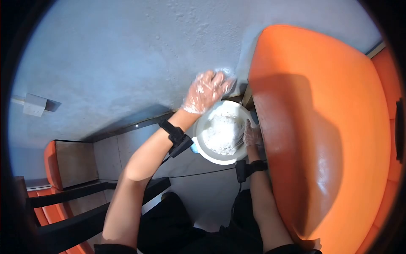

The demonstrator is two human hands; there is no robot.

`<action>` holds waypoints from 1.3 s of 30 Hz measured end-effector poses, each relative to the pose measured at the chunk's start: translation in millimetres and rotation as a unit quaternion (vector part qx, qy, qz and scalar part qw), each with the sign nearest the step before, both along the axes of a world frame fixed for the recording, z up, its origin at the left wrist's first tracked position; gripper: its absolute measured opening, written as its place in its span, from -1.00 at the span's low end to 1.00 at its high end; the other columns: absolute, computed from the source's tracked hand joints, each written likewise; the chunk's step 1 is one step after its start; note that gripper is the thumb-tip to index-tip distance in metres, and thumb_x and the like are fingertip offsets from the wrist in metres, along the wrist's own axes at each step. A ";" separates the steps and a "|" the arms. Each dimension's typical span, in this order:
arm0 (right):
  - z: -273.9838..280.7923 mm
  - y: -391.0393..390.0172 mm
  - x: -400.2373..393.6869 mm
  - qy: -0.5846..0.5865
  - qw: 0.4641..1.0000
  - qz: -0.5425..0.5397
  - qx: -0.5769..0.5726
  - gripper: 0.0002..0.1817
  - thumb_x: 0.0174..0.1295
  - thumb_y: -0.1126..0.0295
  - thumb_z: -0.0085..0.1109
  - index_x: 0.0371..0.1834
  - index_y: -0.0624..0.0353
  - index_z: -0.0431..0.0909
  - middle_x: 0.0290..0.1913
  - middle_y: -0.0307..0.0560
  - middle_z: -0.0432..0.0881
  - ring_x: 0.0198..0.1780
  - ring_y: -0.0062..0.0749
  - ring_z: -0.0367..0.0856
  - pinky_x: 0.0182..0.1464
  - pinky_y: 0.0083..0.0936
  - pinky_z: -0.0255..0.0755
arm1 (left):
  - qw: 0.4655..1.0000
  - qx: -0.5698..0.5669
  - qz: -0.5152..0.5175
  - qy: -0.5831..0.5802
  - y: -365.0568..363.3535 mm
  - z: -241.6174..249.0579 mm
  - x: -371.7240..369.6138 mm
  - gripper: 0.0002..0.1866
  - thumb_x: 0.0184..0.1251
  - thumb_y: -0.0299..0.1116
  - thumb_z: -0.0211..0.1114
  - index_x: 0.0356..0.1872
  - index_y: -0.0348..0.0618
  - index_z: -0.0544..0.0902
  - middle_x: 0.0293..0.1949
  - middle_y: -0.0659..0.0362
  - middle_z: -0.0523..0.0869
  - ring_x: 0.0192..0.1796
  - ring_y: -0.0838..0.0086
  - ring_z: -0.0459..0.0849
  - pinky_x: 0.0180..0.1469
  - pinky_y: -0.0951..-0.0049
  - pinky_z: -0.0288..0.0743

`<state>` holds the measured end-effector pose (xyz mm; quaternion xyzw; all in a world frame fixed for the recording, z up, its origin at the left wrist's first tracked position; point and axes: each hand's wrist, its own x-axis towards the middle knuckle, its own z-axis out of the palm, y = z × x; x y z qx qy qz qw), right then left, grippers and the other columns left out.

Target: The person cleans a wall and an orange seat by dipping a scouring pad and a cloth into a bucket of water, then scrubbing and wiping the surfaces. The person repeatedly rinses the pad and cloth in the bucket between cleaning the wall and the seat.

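My left hand [207, 91], in a clear plastic glove, is raised close to the grey wall, above the far rim of a white bucket [201, 153]. Its fingers are curled, and something pale and blurred shows at the fingertips; I cannot make out what it is. On the bucket's right side, my right hand [252, 134], also gloved, grips the rim. Inside the bucket lies a bright white mass [224, 132], foam or cloth, overexposed. Both wrists carry black strapped devices.
An orange padded seat [296, 106] stands close on the right of the bucket. The grey wall [118, 55] rises ahead, with a white socket box [34, 105] at left. Black bars [80, 220] and another orange seat [50, 165] are at lower left. A cable crosses the tiled floor [186, 186].
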<state>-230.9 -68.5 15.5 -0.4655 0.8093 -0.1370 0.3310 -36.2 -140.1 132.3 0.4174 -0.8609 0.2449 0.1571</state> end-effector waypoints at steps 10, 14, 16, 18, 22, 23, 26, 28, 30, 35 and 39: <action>-162.3 -1.1 -5.0 -0.042 0.964 0.235 -0.118 -0.46 0.39 0.44 -0.15 0.44 0.30 0.24 0.19 0.38 0.50 0.17 0.13 0.53 0.14 -0.13 0.46 | 0.969 -0.207 -0.015 0.130 -6.3 83.0 -0.4 -0.50 0.01 -0.45 0.38 0.06 0.24 0.68 -0.20 0.15 0.55 -0.26 0.30 0.56 -0.36 0.33 0.46; -84.1 -0.3 5.2 0.021 0.895 0.103 -0.434 -0.52 0.29 0.50 0.00 0.32 0.23 0.37 0.28 0.04 0.49 0.29 -0.17 0.46 0.32 -0.33 0.34 | 0.958 -0.244 -0.027 0.150 -18.6 93.9 -10.4 -0.50 0.03 -0.42 0.38 0.08 0.27 0.67 -0.18 0.18 0.57 -0.27 0.33 0.56 -0.37 0.36 0.49; -46.8 -2.0 14.1 0.036 0.859 0.067 -0.507 -0.53 0.27 0.52 0.04 0.29 0.21 0.40 0.31 -0.04 0.49 0.32 -0.24 0.45 0.36 -0.38 0.31 | 0.978 -0.193 -0.004 0.076 -15.7 59.4 -13.2 -0.53 0.08 -0.41 0.31 0.09 0.23 0.66 -0.21 0.24 0.54 -0.27 0.37 0.54 -0.33 0.38 0.50; -18.7 -1.2 19.8 0.016 0.935 0.064 -0.348 -0.53 0.24 0.53 0.08 0.27 0.15 0.42 0.28 -0.03 0.51 0.32 -0.17 0.45 0.38 -0.36 0.29 | 0.997 -0.073 0.009 0.025 -7.5 23.3 -17.1 -0.45 0.11 -0.45 0.27 0.21 0.19 0.60 -0.16 0.16 0.55 -0.22 0.34 0.54 -0.25 0.38 0.52; -8.3 0.1 18.7 -0.015 0.944 0.092 -0.315 -0.51 0.29 0.52 0.03 0.33 0.14 0.35 0.33 0.25 0.40 0.38 0.07 0.34 0.43 -0.17 0.17 | 0.995 0.096 0.020 -0.025 3.9 -41.4 -16.2 -0.62 0.21 -0.41 0.17 0.07 0.02 0.64 -0.15 0.20 0.52 -0.10 0.36 0.55 -0.10 0.31 0.53; -10.8 -1.9 19.1 -0.025 0.944 0.092 -0.317 -0.51 0.29 0.54 0.03 0.32 0.15 0.36 0.32 0.21 0.43 0.36 0.07 0.36 0.42 -0.18 0.19 | 0.989 0.136 0.039 -0.042 4.7 -48.4 -15.2 -0.64 0.20 -0.40 0.18 0.05 0.00 0.65 -0.16 0.19 0.52 -0.09 0.35 0.56 -0.08 0.32 0.54; -8.0 -5.6 21.2 -0.063 0.932 0.084 -0.347 -0.52 0.27 0.57 0.04 0.29 0.15 0.39 0.27 0.14 0.49 0.33 0.06 0.41 0.40 -0.18 0.23 | 0.996 0.085 0.025 0.017 1.8 -35.0 -17.4 -0.63 0.18 -0.42 0.19 0.05 0.02 0.66 -0.16 0.19 0.51 -0.09 0.33 0.55 -0.09 0.32 0.54; -5.2 -6.2 24.3 -0.091 0.922 0.075 -0.370 -0.53 0.25 0.59 0.05 0.26 0.15 0.40 0.24 0.11 0.51 0.31 0.06 0.43 0.39 -0.18 0.26 | 0.998 0.014 0.009 0.054 2.1 4.2 -25.4 -0.50 0.06 -0.49 0.24 0.12 0.11 0.65 -0.20 0.17 0.51 -0.18 0.32 0.54 -0.18 0.30 0.53; -5.9 -8.2 26.0 -0.094 0.891 0.090 -0.434 -0.57 0.23 0.63 0.06 0.19 0.15 0.44 0.20 0.10 0.54 0.28 0.01 0.46 0.37 -0.21 0.30 | 0.992 -0.051 -0.025 0.112 -4.1 38.4 -32.7 -0.37 -0.02 -0.52 0.29 0.20 0.17 0.61 -0.23 0.17 0.51 -0.29 0.31 0.50 -0.30 0.31 0.50; -6.0 -8.4 31.5 -0.103 0.887 0.088 -0.441 -0.62 0.21 0.65 0.06 0.11 0.16 0.47 0.14 0.07 0.56 0.25 -0.03 0.48 0.34 -0.21 0.32 | 0.996 -0.031 -0.012 0.083 -9.4 6.6 -33.5 -0.48 0.06 -0.46 0.26 0.15 0.13 0.62 -0.23 0.20 0.49 -0.27 0.34 0.50 -0.27 0.34 0.51; -5.7 -7.5 31.9 -0.126 0.902 0.084 -0.405 -0.66 0.23 0.63 0.05 0.07 0.14 0.52 0.11 0.06 0.55 0.24 -0.03 0.47 0.30 -0.23 0.35 | 0.997 0.080 0.021 0.003 0.0 -60.9 -25.9 -0.61 0.14 -0.43 0.21 0.05 0.04 0.66 -0.16 0.21 0.52 -0.11 0.37 0.55 -0.13 0.37 0.56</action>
